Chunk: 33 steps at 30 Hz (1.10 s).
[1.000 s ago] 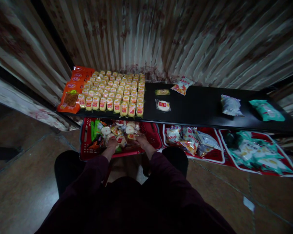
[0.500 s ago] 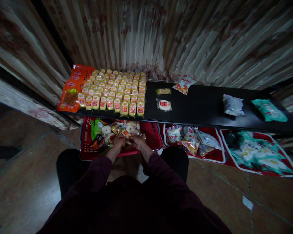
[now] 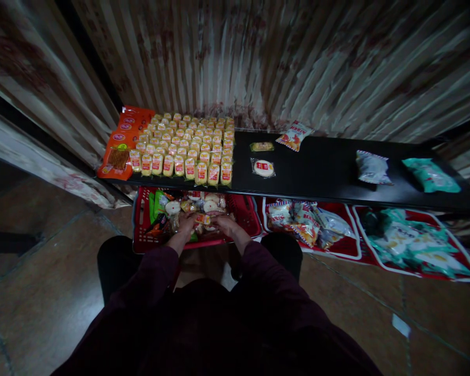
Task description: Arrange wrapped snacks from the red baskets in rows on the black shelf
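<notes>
Both hands are inside the red basket point(image 3: 246, 219) below the shelf's front edge. Between them lies a small yellow wrapped cake point(image 3: 202, 219), its orange label facing up. My left hand point(image 3: 186, 225) closes on its left end, while my right hand point(image 3: 225, 224) has its fingertips at the right end. Around the hands are round white wrapped pastries point(image 3: 173, 207) and a green packet point(image 3: 156, 204). On the shelf above, similar yellow wrapped cakes point(image 3: 190, 168) stand upright in tight rows. The undersides of my fingers are hidden.
The black shelf point(image 3: 321, 167) also carries an orange snack bag point(image 3: 119, 140), a flat yellow packet point(image 3: 262, 147), a round pastry point(image 3: 262, 167) and several bags. Two more red baskets with white bags point(image 3: 307, 223) and teal bags point(image 3: 415, 243) stand below. A pleated curtain point(image 3: 235, 57) hangs behind.
The wrapped cake has turned from slanted to nearly level between my hands. My left hand has shifted slightly left. The view has moved a little.
</notes>
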Each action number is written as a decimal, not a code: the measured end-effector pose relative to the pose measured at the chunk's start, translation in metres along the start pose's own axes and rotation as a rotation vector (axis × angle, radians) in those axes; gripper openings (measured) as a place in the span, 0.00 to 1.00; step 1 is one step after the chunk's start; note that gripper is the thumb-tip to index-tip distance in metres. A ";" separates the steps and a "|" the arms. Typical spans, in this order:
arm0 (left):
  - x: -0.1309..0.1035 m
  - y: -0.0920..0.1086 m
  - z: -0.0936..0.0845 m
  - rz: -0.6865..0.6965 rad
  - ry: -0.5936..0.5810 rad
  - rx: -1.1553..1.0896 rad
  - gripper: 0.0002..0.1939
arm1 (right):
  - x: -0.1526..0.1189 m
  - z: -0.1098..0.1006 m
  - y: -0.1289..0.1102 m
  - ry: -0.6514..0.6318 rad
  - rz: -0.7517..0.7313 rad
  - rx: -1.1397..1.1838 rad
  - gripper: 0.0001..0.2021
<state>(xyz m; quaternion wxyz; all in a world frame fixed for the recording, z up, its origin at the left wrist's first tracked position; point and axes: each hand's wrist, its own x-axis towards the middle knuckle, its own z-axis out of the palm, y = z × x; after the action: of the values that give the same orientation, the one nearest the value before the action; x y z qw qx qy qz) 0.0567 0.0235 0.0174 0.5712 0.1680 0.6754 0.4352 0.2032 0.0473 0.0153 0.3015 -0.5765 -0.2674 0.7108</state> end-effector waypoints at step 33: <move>-0.032 -0.002 0.011 -0.089 -0.003 -0.211 0.11 | -0.007 0.020 0.019 0.156 -0.314 0.259 0.18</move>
<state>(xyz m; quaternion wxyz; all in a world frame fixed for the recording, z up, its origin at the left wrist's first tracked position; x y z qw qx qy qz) 0.0765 0.0030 0.0361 0.6056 0.0775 0.6317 0.4776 0.1821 0.0292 0.0099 0.4998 -0.5375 -0.2362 0.6368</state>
